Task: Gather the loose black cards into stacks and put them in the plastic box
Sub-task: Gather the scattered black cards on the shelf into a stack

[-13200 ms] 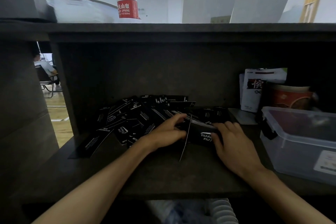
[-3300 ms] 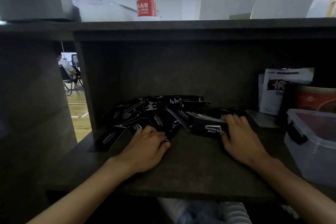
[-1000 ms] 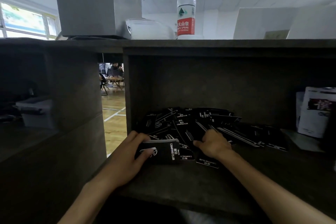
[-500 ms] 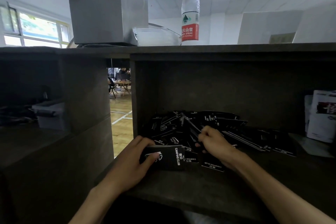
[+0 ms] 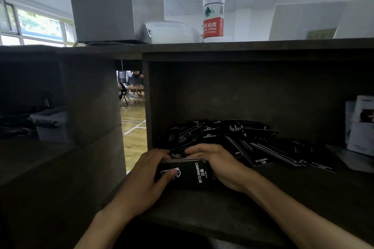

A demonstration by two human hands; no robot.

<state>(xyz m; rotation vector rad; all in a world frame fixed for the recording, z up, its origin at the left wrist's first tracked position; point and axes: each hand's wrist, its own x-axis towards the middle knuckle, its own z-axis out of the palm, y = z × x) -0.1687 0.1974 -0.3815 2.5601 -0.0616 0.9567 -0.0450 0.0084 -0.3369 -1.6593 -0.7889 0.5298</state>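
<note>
Dark shelf (image 5: pixel 232 206), left hand (image 5: pixel 145 180) + right hand (image 5: pixel 220 164) both clamped round card stack (image 5: pixel 186 174).
Risk imo: loose grip, stack fans out into loose cards (image 5: pixel 253 143) bc edges uneven.

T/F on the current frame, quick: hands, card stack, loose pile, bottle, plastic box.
1. The left hand grips a stack of black cards, thumb on its top face. True.
2. The right hand is off to the side, away from the stack. False: it is cupped against the stack's right end.
3. Loose black cards lie heaped on the shelf behind the hands. True.
4. The water bottle lies on its side among the cards. False: it stands upright on top of the unit.
5. The stack is already in the plastic box. False: it is in the hands above the shelf; that box is out of view.
</note>
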